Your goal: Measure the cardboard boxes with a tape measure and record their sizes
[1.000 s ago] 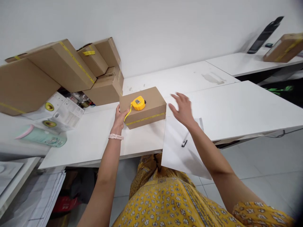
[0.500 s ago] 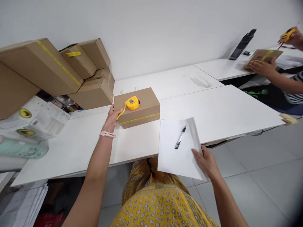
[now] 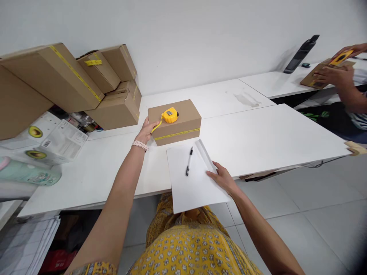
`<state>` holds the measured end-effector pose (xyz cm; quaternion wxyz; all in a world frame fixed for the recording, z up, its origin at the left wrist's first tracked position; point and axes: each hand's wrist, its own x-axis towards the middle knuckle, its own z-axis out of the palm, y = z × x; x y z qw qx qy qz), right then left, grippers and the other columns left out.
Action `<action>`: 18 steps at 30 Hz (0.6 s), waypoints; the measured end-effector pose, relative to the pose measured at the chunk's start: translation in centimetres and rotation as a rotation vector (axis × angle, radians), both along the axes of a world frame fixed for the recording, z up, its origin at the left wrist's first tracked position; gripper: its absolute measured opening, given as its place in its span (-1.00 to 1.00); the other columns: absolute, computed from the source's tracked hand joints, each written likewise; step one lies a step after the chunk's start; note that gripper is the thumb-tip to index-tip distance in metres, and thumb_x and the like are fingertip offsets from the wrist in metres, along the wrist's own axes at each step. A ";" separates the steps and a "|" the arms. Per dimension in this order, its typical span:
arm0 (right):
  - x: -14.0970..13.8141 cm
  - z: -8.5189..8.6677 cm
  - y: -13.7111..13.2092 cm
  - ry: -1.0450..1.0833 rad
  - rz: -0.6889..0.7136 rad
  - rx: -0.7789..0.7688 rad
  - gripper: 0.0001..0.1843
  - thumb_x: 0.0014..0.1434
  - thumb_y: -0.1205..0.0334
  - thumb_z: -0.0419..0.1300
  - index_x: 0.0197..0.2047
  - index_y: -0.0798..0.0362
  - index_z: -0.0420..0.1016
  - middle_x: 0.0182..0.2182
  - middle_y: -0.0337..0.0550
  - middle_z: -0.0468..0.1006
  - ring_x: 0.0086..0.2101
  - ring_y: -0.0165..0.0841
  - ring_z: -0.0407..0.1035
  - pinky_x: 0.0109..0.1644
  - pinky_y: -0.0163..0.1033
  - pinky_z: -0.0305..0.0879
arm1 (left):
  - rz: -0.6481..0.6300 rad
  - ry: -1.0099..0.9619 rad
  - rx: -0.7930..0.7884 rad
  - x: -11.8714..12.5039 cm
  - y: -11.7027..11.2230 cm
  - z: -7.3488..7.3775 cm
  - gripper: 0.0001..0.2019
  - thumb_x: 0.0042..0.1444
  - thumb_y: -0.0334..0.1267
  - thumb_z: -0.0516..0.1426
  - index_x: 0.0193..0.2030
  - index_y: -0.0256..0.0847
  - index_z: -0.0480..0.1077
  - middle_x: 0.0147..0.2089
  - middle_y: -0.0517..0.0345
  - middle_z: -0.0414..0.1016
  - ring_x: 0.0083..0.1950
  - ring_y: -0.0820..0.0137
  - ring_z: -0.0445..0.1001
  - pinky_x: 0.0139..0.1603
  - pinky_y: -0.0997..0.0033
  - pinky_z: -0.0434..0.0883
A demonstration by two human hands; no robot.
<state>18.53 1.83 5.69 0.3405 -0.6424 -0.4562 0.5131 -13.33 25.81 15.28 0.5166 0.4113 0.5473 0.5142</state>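
My left hand (image 3: 147, 129) grips the left end of a closed cardboard box (image 3: 179, 134) with a yellow measuring-tape strip along its front. On top of the box rests a yellow tape measure (image 3: 170, 115); its yellow wrist strap hangs over the edge by my left fingers. My right hand (image 3: 222, 178) pinches the right edge of white paper sheets (image 3: 186, 194), thumb on top and the other fingers partly hidden beneath. The paper's right side curls up, and its near end juts past the table edge. A clear pen with black ends (image 3: 189, 161) lies on the paper.
Taped cardboard boxes (image 3: 114, 110) are stacked at the left against the wall. A white avocado-print box (image 3: 61, 139) and a mint bottle (image 3: 31, 171) stand before them. At far right, a co-worker's hands (image 3: 338, 76) hold another tape measure (image 3: 341, 57) over a box, near a black bottle (image 3: 301, 53).
My right hand has brought the paper and pen left, in front of the box. The box and my left hand have shifted slightly right and away. The co-worker's tape measure has come down to their box.
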 end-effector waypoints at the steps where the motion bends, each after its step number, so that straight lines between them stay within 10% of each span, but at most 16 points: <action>1: -0.8 -0.4 0.5 -0.081 0.000 0.024 -0.18 0.12 -0.04 0.28 0.38 0.09 0.26 0.01 0.07 0.63 -0.04 -0.08 0.55 -0.04 -0.06 0.50 | -0.002 -0.001 0.003 0.0 -0.1 0.0 -0.28 -0.12 -0.41 0.46 0.21 -0.10 0.35 0.13 -0.02 0.61 0.03 0.20 0.64 0.01 0.27 0.58; 8: 0.1 -0.4 5.2 -0.492 -0.146 0.381 -0.16 0.28 -0.18 0.04 0.46 0.15 0.16 0.15 0.23 0.53 0.14 0.07 0.40 0.22 0.23 0.33 | -0.020 -0.088 -0.056 -0.2 -0.8 -0.3 -0.26 -0.14 -0.34 0.50 0.21 -0.16 0.39 -0.02 -0.01 0.66 -0.08 0.21 0.66 -0.07 0.26 0.59; 14: 0.3 4.0 16.9 -0.124 -0.109 0.427 0.00 0.27 -0.40 -0.02 0.54 0.07 -0.02 0.54 0.05 -0.04 0.49 -0.09 -0.14 0.54 0.09 -0.13 | -0.054 -0.139 -0.109 0.4 -1.1 -0.3 -0.28 -0.08 -0.21 0.49 0.23 -0.23 0.38 -0.17 -0.01 0.68 -0.19 0.19 0.68 -0.12 0.18 0.60; 18: -2.3 6.6 20.3 0.118 0.060 0.433 -0.09 0.26 -0.44 -0.02 0.50 -0.10 0.09 0.47 -0.05 0.19 0.41 -0.11 0.09 0.50 0.08 0.05 | -0.059 -0.168 -0.102 0.0 -1.9 0.7 -0.32 -0.03 -0.25 0.47 0.23 -0.25 0.38 -0.20 0.00 0.69 -0.22 0.21 0.67 -0.15 0.21 0.61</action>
